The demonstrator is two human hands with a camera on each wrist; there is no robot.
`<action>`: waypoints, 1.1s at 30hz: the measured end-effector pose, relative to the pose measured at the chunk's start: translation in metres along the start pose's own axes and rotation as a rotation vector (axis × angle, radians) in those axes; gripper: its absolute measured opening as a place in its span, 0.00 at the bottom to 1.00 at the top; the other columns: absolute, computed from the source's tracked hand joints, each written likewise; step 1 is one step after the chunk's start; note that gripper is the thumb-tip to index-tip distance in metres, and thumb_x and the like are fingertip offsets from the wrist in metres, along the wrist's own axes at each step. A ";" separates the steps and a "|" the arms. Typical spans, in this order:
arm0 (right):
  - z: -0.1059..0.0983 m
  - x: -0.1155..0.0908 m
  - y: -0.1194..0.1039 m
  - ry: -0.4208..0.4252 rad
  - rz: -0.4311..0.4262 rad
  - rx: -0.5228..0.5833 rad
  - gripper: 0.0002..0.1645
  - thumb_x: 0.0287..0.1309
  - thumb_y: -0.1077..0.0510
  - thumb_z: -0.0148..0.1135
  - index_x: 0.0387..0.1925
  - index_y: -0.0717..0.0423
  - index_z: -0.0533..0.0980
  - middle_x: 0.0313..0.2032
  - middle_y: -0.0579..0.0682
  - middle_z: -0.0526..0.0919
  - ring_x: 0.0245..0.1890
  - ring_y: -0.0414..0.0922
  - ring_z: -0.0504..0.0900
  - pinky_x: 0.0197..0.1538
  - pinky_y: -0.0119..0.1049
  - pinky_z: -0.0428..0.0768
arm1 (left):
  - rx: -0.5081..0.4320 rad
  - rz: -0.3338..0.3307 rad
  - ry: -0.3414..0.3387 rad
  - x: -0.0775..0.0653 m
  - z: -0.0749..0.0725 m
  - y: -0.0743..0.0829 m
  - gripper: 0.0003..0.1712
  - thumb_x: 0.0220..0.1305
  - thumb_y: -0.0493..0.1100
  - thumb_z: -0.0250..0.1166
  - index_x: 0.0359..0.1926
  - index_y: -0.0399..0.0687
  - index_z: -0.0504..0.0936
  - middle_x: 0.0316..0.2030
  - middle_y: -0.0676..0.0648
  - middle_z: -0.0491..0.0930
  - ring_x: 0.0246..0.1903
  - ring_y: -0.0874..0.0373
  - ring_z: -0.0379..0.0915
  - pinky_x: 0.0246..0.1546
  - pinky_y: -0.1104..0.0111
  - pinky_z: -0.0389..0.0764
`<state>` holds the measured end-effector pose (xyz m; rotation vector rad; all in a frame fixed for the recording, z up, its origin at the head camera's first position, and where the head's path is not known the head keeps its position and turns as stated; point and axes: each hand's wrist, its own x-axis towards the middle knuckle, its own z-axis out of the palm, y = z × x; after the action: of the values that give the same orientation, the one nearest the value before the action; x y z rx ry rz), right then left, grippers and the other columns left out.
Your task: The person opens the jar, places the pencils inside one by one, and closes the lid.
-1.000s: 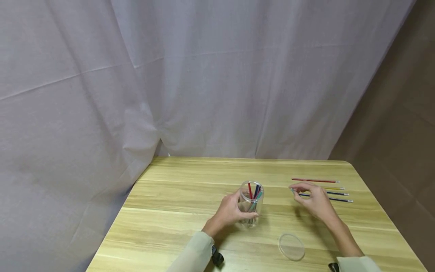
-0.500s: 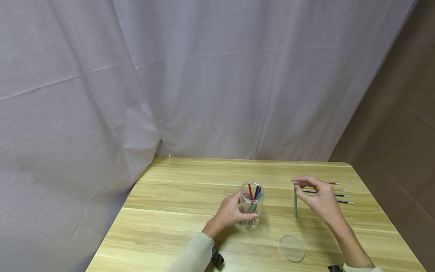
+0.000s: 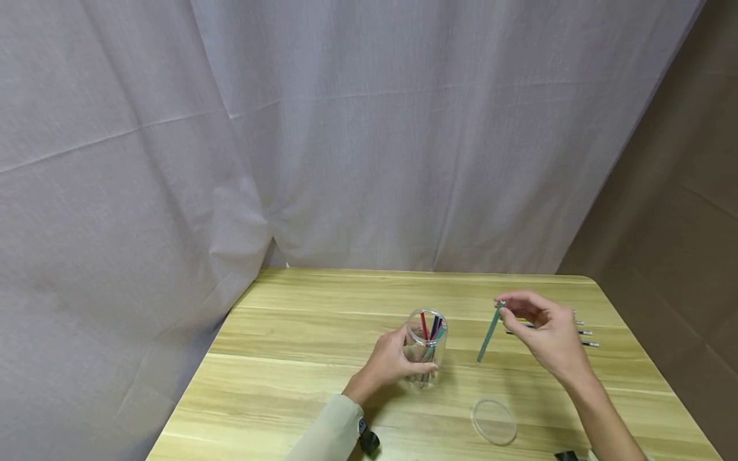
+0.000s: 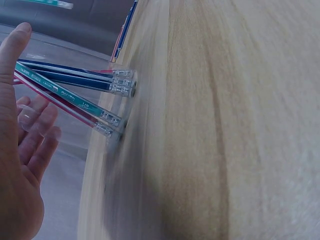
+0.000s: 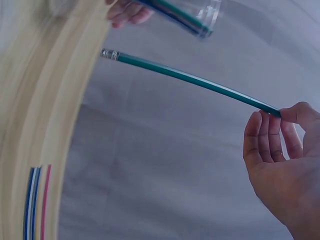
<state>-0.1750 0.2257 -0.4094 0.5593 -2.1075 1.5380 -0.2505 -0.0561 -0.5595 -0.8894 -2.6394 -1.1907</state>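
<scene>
My left hand grips a clear jar that stands upright on the table. Inside the jar lean several pencils in red, blue and green, their eraser ends down at its bottom. Thumb and fingers of my right hand pinch a green pencil by its upper end, to the right of the jar and apart from it. In the right wrist view this pencil's metal band and eraser point away from the hand, at the lower end.
A round clear lid lies on the wooden table in front, right of the jar. Several pencils, blue, yellow and red, lie side by side behind my right hand. A grey curtain hangs behind the table.
My right hand has lifted the green pencil from beside the other pencils, turned it upright, then tilted its lower end leftward toward the jar. The left hand and jar have stayed put.
</scene>
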 end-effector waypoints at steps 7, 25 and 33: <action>-0.001 0.005 -0.018 0.002 0.020 0.180 0.12 0.63 0.80 0.64 0.48 0.77 0.80 0.39 0.56 0.89 0.37 0.42 0.90 0.44 0.28 0.85 | -0.005 -0.003 -0.002 0.000 0.000 0.000 0.42 0.53 0.66 0.82 0.63 0.55 0.78 0.43 0.55 0.84 0.42 0.67 0.77 0.42 0.71 0.78; -0.001 0.021 -0.054 0.032 -0.044 0.548 0.12 0.64 0.86 0.55 0.48 0.84 0.74 0.42 0.56 0.87 0.38 0.47 0.90 0.46 0.40 0.87 | 0.002 -0.018 -0.011 0.000 -0.001 0.001 0.43 0.53 0.67 0.81 0.64 0.55 0.78 0.44 0.54 0.84 0.43 0.65 0.78 0.42 0.70 0.77; 0.007 0.027 -0.058 0.088 -0.035 0.590 0.12 0.64 0.86 0.54 0.48 0.83 0.75 0.39 0.58 0.87 0.36 0.48 0.91 0.40 0.43 0.88 | -0.008 -0.008 -0.002 0.000 -0.002 0.002 0.41 0.52 0.66 0.82 0.63 0.58 0.78 0.42 0.55 0.84 0.42 0.66 0.77 0.41 0.71 0.77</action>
<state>-0.1639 0.2012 -0.3511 0.7009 -1.5509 2.1251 -0.2498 -0.0559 -0.5569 -0.8826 -2.6444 -1.2035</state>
